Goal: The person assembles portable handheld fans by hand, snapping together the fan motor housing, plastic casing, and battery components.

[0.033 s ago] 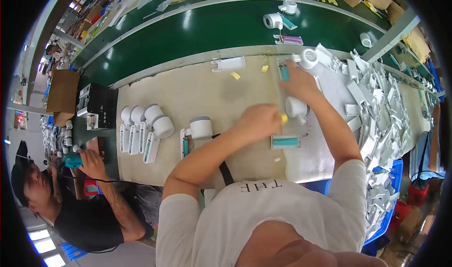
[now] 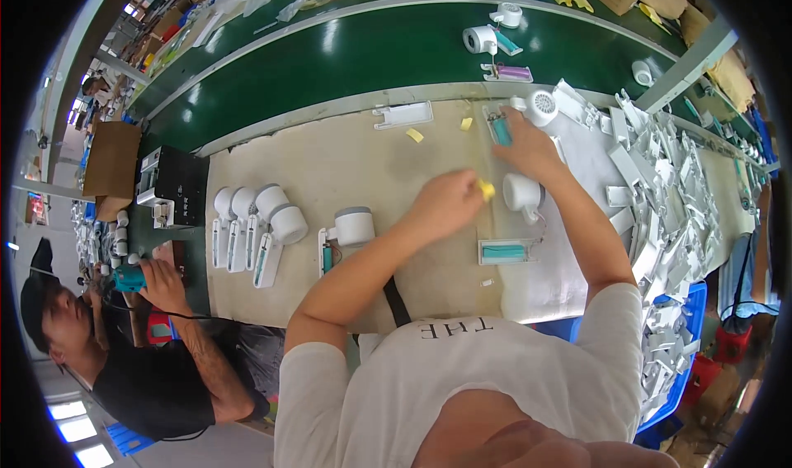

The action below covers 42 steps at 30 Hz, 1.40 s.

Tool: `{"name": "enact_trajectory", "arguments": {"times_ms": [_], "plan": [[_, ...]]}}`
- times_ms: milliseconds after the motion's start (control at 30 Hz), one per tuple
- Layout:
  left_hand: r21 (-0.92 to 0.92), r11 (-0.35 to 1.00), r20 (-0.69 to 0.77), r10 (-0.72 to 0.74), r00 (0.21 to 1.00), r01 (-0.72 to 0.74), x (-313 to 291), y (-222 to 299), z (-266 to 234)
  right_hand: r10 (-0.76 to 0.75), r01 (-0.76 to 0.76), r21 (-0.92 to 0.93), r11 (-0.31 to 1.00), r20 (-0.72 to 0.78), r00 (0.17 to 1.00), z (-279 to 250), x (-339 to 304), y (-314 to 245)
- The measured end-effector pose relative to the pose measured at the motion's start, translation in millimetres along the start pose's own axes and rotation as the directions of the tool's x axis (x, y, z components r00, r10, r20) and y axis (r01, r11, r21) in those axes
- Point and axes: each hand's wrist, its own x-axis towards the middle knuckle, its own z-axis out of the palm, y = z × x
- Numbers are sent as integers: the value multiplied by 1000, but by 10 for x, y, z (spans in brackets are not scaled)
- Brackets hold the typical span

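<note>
On the tan table [image 2: 256,154], nearest the person, lies an open white handle shell with a teal battery [image 2: 505,252] inside; a white fan head [image 2: 520,193] sits just beyond it. The left hand [image 2: 445,202], blurred, has its grip pinched closed on a yellow piece [image 2: 486,190] above the table. Farther off, the right hand [image 2: 530,148] has its fingers at another teal battery [image 2: 500,132] in an open shell, beside a grilled fan head [image 2: 541,107]; how tightly that grip closes, I cannot tell. Beyond runs a green conveyor [image 2: 371,51].
</note>
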Motion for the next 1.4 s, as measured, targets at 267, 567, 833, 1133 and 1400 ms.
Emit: {"name": "enact_trajectory", "arguments": {"times_ms": [267,567,833,1133,1400], "plan": [[-985,169,-83,-353,932,-24,196,-163,86,-152,117,559,821,16,988,-75,-586,-640],[-994,-74,-67,-127,990,-77,-285,-99,-422,-516,606,173,776,-377,769,-379,-744,-722],[-992,121,-18,-24,1000,-15,-459,104,-575,-377,121,886,447,64,924,-85,-665,-423],[-959,271,115,125,985,78,-518,-33,-661,-599,685,17,729,-468,649,-503,-652,-465],[-975,202,110,102,989,88,-538,-40,-614,-595,681,-17,732,-504,626,-524,-710,-498]]}}
